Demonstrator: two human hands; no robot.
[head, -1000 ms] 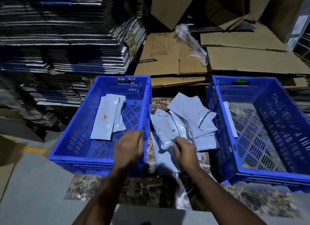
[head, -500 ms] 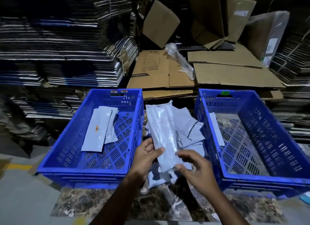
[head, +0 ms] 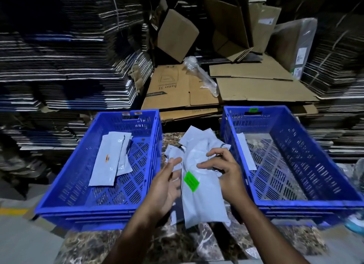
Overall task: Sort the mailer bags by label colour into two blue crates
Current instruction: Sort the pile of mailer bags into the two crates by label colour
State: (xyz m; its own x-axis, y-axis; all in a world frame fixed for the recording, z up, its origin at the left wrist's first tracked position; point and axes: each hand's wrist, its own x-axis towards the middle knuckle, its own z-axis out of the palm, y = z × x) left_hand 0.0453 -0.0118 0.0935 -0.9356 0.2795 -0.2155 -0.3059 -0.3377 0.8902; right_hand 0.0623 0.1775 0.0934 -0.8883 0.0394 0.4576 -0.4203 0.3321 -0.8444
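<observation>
Two blue plastic crates with holes in their sides sit on a dark marble-look floor slab (head: 157, 242), with an open gap between them. In that gap lies a heap of grey plastic mailer bags (head: 199, 139). Above the heap, the right hand (head: 226, 171) grips the upper part of a long grey mailer bag with a bright green label (head: 199, 194); its fingers curl around the bag. The left hand (head: 165, 187) is open, palm up, just beside the bag's left edge; I cannot tell if it touches. The left crate (head: 65, 206) has a few grey bags (head: 110, 159), one with a small orange mark. The right crate (head: 307, 202) holds one white strip (head: 246, 151) by its left wall and has lots of bare room. Flat brown cardboard sheets (head: 256, 88) and tall dark stacks (head: 65, 53) fill the room behind.
</observation>
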